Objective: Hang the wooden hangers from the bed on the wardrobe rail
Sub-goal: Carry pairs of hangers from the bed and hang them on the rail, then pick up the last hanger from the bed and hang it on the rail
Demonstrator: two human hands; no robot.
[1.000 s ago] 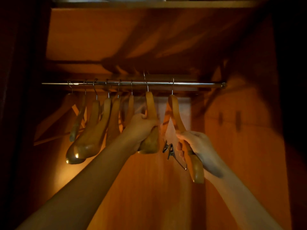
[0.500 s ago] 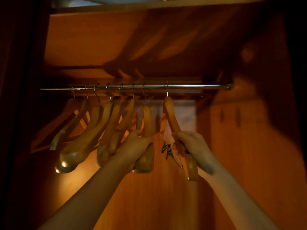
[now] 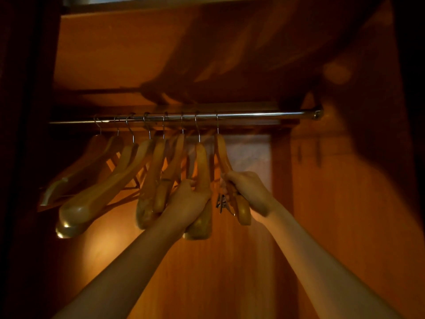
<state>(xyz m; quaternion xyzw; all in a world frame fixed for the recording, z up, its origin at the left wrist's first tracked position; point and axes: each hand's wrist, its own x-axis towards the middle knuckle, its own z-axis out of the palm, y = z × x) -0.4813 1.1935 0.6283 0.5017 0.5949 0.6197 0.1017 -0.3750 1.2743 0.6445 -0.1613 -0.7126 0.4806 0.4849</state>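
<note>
A metal wardrobe rail (image 3: pixel 253 115) runs across the dim wooden wardrobe. Several wooden hangers (image 3: pixel 108 187) hang from its left half by metal hooks. My left hand (image 3: pixel 189 201) grips the lower arm of a thick wooden hanger (image 3: pixel 202 164) whose hook is over the rail. Just to its right, my right hand (image 3: pixel 249 192) grips a slimmer wooden hanger (image 3: pixel 222 153) with metal clips (image 3: pixel 222 203) hanging below; its hook is also over the rail.
The right half of the rail is bare up to its end bracket (image 3: pixel 318 114). A wooden shelf (image 3: pixel 161 54) sits close above the rail. The wardrobe's side wall (image 3: pixel 356 180) stands at the right and its back panel (image 3: pixel 230 261) behind.
Both hands have slid their hangers leftward along the rail, closing the gap to the bunch on the left. The view has tilted slightly upward.
</note>
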